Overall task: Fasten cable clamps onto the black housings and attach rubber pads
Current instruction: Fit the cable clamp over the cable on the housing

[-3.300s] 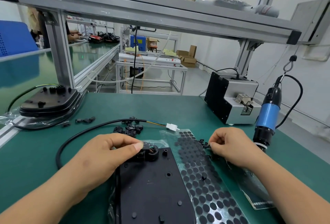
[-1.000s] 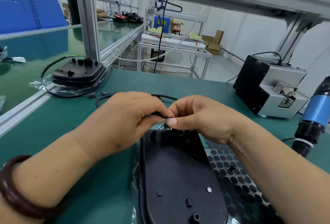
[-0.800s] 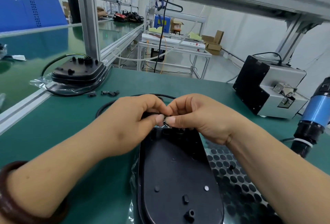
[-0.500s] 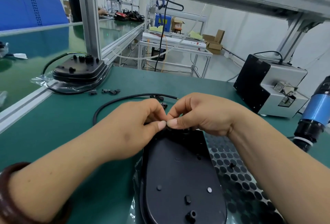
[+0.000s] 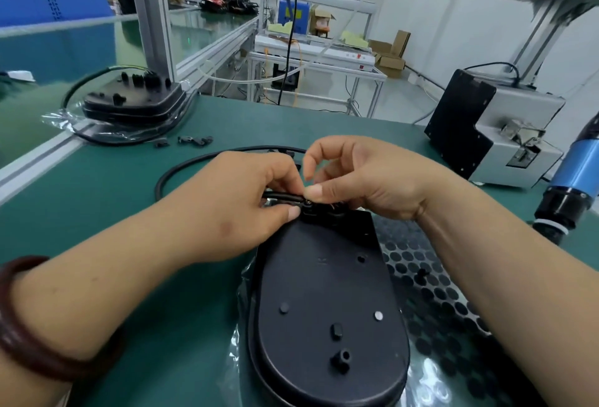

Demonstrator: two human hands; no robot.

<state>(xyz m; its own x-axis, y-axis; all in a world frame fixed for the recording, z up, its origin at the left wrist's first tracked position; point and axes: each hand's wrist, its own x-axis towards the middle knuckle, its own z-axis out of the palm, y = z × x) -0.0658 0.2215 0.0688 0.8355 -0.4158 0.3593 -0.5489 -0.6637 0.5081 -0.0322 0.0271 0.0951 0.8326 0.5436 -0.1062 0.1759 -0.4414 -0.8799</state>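
**Seating the clamp at the cable entry**

The housing (image 5: 324,293) lies flat on the mat (image 5: 97,212) with its squared end away from the person, so the cable entry faces both hands. The left hand (image 5: 240,208) pinches the cable (image 5: 280,195) between thumb and fingers just short of the entry. This grip likely holds the cable straight and down in its channel. The right hand (image 5: 369,176) is curled, with its thumb tip on the clamp (image 5: 308,207) at the entry and its index finger lifted clear. The contact beneath is hidden.

Judged from this, the clamp is being positioned and is not yet screwed. The screwdriver (image 5: 573,176) is at the right, near enough for fastening. The pad sheet (image 5: 437,296) lies just beside the housing's right edge, placed for the pad step. Spare clamps (image 5: 194,140) lie well apart, at far left.
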